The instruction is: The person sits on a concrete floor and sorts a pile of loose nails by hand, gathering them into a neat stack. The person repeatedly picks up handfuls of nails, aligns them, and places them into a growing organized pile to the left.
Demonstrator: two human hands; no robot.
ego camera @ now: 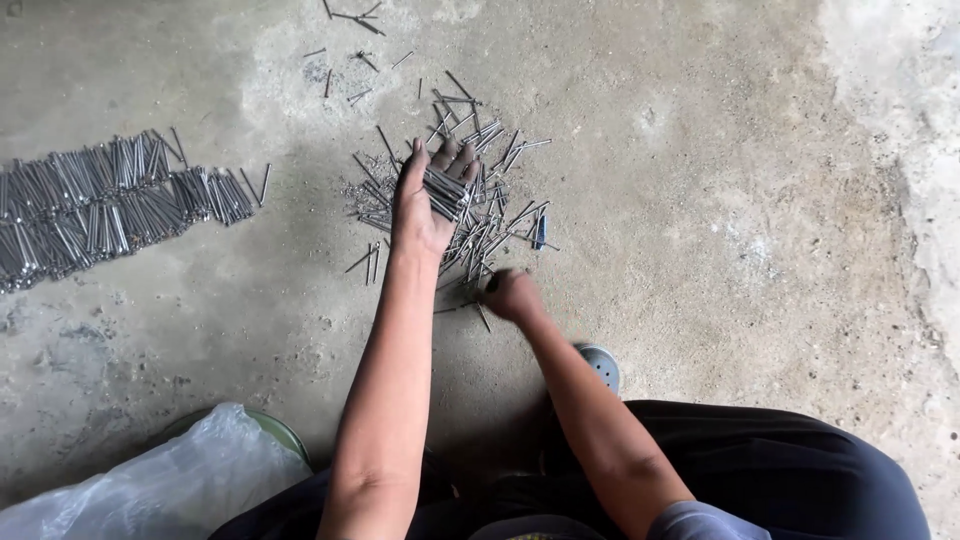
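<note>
- dark trousers (780, 460) and a clear plastic bag (160, 490) over a green rim fill the near edge, above a grey shoe (603, 366).
- left hand (425, 200) lies palm up over the loose pile of nails (480, 210) on the concrete floor (720, 200), its fingers cupped around a bundle of nails (445, 192) lined up side by side.
- right hand (512, 293) sits at the pile's near edge, fingers curled in and pinching at nails; whether one is actually held cannot be told.
- sorted nails (100, 205) lie in neat rows well apart to the left.
- stray nails (355, 60) dot the floor beyond.
</note>
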